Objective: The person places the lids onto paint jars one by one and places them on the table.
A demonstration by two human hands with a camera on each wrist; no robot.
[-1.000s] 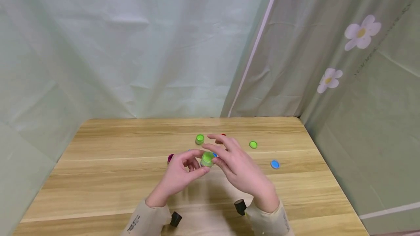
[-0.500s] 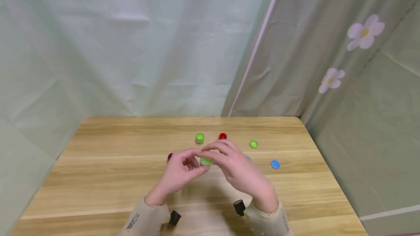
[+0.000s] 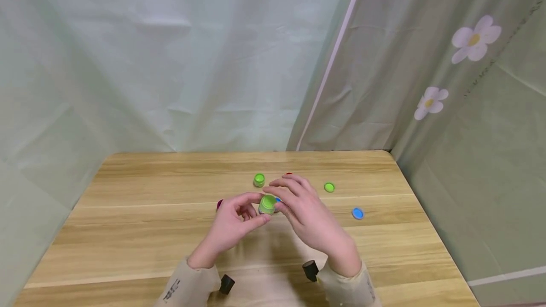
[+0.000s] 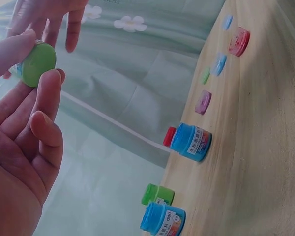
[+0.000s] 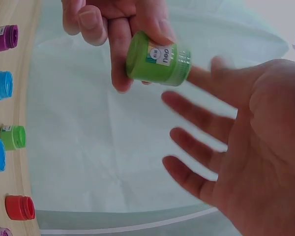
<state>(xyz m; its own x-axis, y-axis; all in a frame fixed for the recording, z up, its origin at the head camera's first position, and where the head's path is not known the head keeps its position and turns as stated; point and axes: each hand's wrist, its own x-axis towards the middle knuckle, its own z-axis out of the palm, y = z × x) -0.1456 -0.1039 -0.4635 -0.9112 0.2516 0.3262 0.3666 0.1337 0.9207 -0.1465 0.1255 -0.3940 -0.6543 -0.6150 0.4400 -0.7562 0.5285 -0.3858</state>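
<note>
My left hand (image 3: 232,221) pinches a small green paint jar (image 3: 267,204) between thumb and fingers, held above the table. In the right wrist view the label and ridged lid end of the green jar (image 5: 160,60) show, the lid end pointing at my right hand (image 5: 250,132). The right fingers are spread and mostly straight, with a fingertip right at the lid. From the left wrist, the smooth green end of the jar (image 4: 39,65) faces the camera. The right hand (image 3: 311,217) partly covers a blue jar (image 3: 278,200) and a red jar behind it in the head view.
Uncapped jars stand on the wooden table (image 3: 128,231): a green one (image 3: 259,180), a purple one (image 5: 4,38), a red one (image 5: 19,207) and blue ones (image 4: 191,141). Loose lids lie to the right, among them a green lid (image 3: 329,187) and a blue lid (image 3: 357,213).
Half a second ago the right fingers reached over the top of the green jar; now they have drawn back and spread, uncovering it. The left hand keeps its grip in nearly the same place.
</note>
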